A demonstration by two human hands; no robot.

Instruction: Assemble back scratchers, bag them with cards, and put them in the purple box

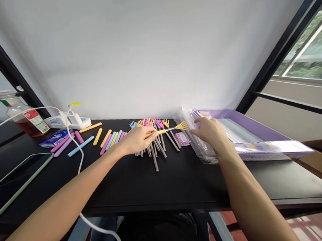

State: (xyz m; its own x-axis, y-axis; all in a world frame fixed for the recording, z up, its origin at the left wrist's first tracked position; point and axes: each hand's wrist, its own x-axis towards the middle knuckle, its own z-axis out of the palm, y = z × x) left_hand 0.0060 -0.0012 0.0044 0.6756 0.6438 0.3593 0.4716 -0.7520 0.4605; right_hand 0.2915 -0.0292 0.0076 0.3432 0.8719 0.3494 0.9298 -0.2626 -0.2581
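The black table [174, 186] stretches before you, against a pale wall. On it, to your right, lies the purple tray [246, 124], its near wall carrying a glossy printed strip. The dark tablet [14, 180], edged in green, lies at your far left. Clear plastic bags [206, 154] lie in a stack along the tray's left side. Beyond the tablet stands the bottle [34, 121] of brown liquid, and just beside it the white power strip [82, 123], with plugs in it.

Your right hand [211, 131] is over the bags, thumb and forefinger a little apart (I cannot tell whether they pinch the plastic). Your left hand [139, 137] has its thumb and fingers closed around the yellow handle of a back scratcher [170, 129], which points right, above the table, its claw near your right fingertips.

Beneath and beyond your left hand, metal rods [155, 159] with pink, yellow and blue claws lie in a loose heap. The blue-purple packet [55, 139] lies left of the pastel handles [106, 141], some in a row, others scattered. The small pink cards [182, 139] sit between heap and bags.
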